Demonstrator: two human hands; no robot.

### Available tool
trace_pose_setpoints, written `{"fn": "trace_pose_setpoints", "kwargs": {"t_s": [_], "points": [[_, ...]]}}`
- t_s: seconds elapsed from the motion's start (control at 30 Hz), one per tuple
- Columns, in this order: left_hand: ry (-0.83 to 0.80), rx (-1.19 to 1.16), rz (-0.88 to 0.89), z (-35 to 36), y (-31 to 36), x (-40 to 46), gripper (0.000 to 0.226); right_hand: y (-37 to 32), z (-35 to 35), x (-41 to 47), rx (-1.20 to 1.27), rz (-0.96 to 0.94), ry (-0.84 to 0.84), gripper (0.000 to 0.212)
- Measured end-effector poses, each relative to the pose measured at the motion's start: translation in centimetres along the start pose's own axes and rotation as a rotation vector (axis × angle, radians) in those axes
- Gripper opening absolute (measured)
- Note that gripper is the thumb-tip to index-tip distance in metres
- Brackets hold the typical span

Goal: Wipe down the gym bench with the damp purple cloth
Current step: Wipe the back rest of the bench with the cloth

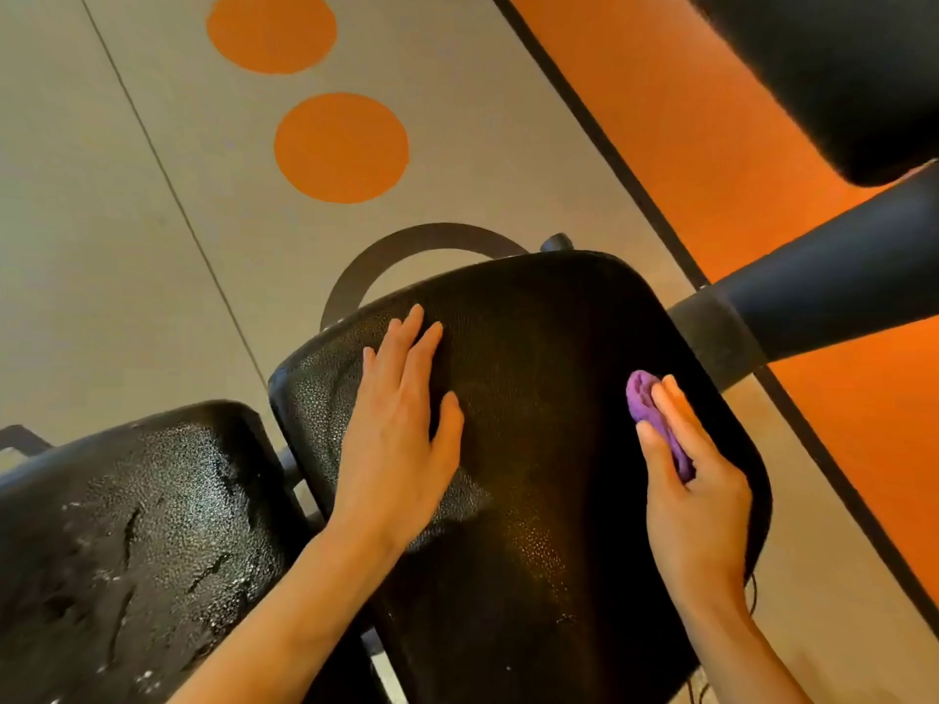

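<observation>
While your left hand lies flat with fingers spread on the black seat pad of the gym bench, your right hand pinches the bunched purple cloth between thumb and fingers near the pad's right edge, the cloth touching the pad; the second pad at lower left shows cracks and pale flecks; orange circles mark the floor beyond.
</observation>
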State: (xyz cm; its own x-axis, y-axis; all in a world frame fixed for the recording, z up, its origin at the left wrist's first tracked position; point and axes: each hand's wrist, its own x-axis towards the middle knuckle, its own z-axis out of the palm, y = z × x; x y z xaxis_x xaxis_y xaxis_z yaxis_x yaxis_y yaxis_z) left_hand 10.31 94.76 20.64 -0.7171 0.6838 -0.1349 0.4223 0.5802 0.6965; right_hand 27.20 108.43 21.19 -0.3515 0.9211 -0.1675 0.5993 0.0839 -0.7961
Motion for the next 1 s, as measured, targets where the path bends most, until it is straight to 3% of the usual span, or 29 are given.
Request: {"fn": "trace_pose_setpoints", "kwargs": {"t_s": [0.47, 0.73, 1.0], "points": [[0.073, 0.225, 0.037, 0.9, -0.6, 6.6, 0.056, -2.5, 4.6, 13.1, -0.076, -0.238, -0.176, 0.043], [0.048, 0.29, 0.051, 1.2, -1.0, 7.6, 0.055, -2.9, 5.3, 15.3, -0.12, -0.228, -0.184, 0.038], [0.037, 0.291, 0.194, 1.5, -2.2, 7.7, 0.05, -4.0, 7.4, 16.9, -0.268, -0.136, -0.144, 0.015]]}}
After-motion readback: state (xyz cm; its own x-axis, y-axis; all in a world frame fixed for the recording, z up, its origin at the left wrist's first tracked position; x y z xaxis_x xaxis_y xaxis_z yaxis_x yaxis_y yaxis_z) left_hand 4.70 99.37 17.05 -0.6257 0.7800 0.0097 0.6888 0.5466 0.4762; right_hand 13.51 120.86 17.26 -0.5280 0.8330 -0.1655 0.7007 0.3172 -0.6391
